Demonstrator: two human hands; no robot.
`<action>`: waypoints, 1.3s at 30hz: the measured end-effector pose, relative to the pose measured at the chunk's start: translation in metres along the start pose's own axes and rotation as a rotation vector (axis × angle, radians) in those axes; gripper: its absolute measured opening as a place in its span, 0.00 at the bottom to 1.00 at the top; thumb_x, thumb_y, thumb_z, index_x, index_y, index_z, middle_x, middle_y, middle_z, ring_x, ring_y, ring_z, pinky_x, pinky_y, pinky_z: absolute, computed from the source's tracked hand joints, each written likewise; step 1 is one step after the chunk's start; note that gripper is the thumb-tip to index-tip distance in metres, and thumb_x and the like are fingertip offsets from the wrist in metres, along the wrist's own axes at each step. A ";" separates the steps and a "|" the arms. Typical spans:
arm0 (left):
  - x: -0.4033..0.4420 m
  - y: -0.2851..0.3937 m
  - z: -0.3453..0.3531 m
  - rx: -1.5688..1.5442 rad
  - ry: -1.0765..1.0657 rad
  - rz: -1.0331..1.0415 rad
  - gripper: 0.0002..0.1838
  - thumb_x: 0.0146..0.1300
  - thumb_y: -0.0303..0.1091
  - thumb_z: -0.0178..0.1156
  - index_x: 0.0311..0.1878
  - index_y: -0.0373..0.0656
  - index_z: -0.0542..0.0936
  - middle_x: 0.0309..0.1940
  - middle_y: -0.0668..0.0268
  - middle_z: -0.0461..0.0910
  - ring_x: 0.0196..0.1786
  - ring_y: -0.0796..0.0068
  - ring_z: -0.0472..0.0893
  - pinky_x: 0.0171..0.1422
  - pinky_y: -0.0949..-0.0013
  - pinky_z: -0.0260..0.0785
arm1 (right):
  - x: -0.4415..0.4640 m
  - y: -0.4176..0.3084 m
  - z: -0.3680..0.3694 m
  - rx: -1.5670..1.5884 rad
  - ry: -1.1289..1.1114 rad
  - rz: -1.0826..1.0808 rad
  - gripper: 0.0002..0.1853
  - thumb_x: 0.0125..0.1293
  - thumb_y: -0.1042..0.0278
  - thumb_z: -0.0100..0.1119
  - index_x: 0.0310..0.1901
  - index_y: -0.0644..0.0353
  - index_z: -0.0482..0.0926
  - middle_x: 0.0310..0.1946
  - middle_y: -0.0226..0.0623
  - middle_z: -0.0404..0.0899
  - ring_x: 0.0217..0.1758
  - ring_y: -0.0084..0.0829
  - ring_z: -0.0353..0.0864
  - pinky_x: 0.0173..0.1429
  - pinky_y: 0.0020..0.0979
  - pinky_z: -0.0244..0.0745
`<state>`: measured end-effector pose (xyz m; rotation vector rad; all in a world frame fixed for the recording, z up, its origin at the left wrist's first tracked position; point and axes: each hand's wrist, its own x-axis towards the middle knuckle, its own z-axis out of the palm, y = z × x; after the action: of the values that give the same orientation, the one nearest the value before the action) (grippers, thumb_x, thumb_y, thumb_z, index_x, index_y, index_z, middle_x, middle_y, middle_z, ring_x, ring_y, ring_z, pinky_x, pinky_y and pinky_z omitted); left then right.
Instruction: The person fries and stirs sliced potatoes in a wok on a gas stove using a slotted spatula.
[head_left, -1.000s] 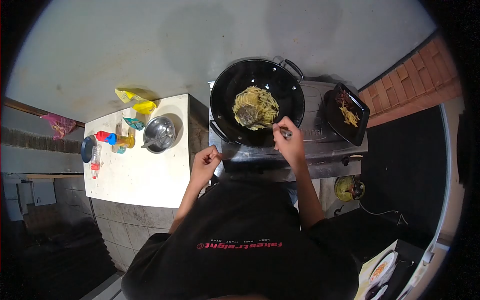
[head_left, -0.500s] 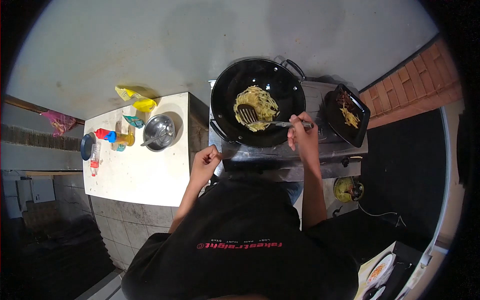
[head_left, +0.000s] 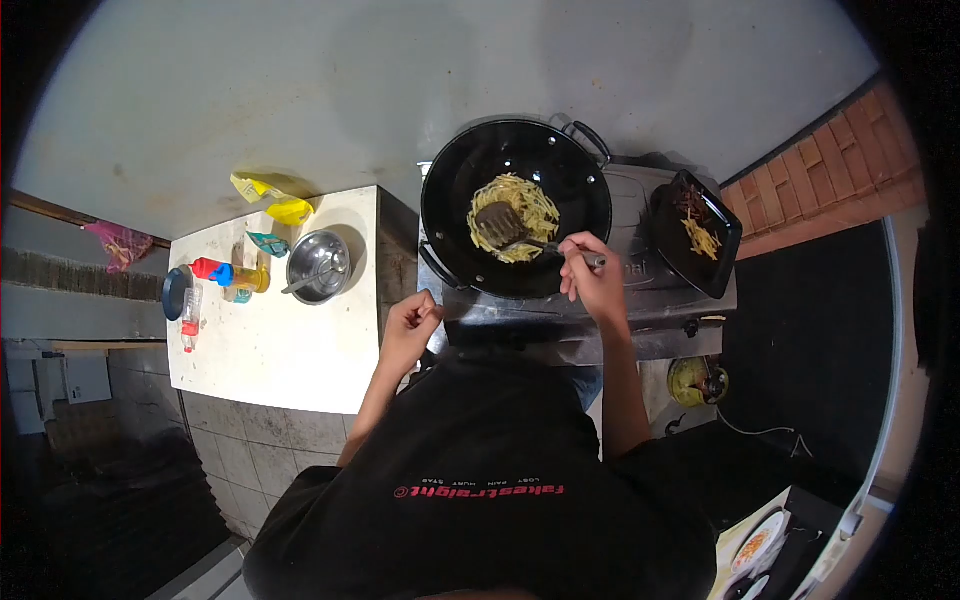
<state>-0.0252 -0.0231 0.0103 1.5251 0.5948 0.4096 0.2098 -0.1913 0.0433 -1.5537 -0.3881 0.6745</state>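
A black wok (head_left: 575, 165) with two loop handles stands on the steel stove (head_left: 625, 190). Pale yellow strips of food (head_left: 538, 208) lie in a round heap at its middle. My right hand (head_left: 592, 275), at the wok's front right rim, grips a slotted spatula (head_left: 502, 225) by its handle, and the spatula's head rests on the strips. My left hand (head_left: 414, 318) is closed in a loose fist in front of the wok's left handle, near the stove's front left corner. Nothing shows between its fingers.
A black tray (head_left: 718, 270) with dark and yellow strips sits right of the wok. On the white table (head_left: 290, 370) at left are a steel bowl (head_left: 318, 267) with a spoon, a yellow packet (head_left: 288, 209), and bottles (head_left: 238, 277). A gas cylinder (head_left: 690, 380) stands below the stove.
The spatula has turned over and shifted on the strips. My right hand went right and up, then came partway back left. My left hand has stayed in place.
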 end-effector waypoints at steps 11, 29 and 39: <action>0.004 -0.001 0.001 -0.016 0.015 0.001 0.17 0.67 0.24 0.56 0.25 0.44 0.61 0.22 0.80 0.54 0.27 0.91 0.53 0.29 0.77 0.44 | 0.001 0.005 0.005 -0.252 -0.047 -0.051 0.09 0.72 0.65 0.58 0.39 0.62 0.81 0.19 0.24 0.72 0.19 0.16 0.72 0.23 0.22 0.64; 0.004 0.002 -0.006 -0.008 0.023 -0.008 0.17 0.68 0.26 0.57 0.25 0.44 0.61 0.22 0.81 0.55 0.27 0.91 0.54 0.30 0.77 0.45 | 0.011 0.000 0.024 -0.280 -0.009 -0.094 0.12 0.71 0.63 0.60 0.40 0.65 0.81 0.17 0.28 0.75 0.17 0.17 0.72 0.23 0.24 0.64; 0.007 0.004 -0.006 -0.013 0.024 -0.004 0.17 0.67 0.25 0.57 0.25 0.44 0.61 0.22 0.81 0.55 0.27 0.91 0.54 0.30 0.77 0.45 | 0.006 -0.003 0.024 -0.404 0.083 -0.202 0.10 0.70 0.65 0.61 0.38 0.66 0.80 0.19 0.35 0.76 0.22 0.17 0.70 0.28 0.26 0.67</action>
<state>-0.0226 -0.0139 0.0134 1.5083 0.6128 0.4285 0.1994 -0.1683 0.0458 -1.8848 -0.6379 0.3861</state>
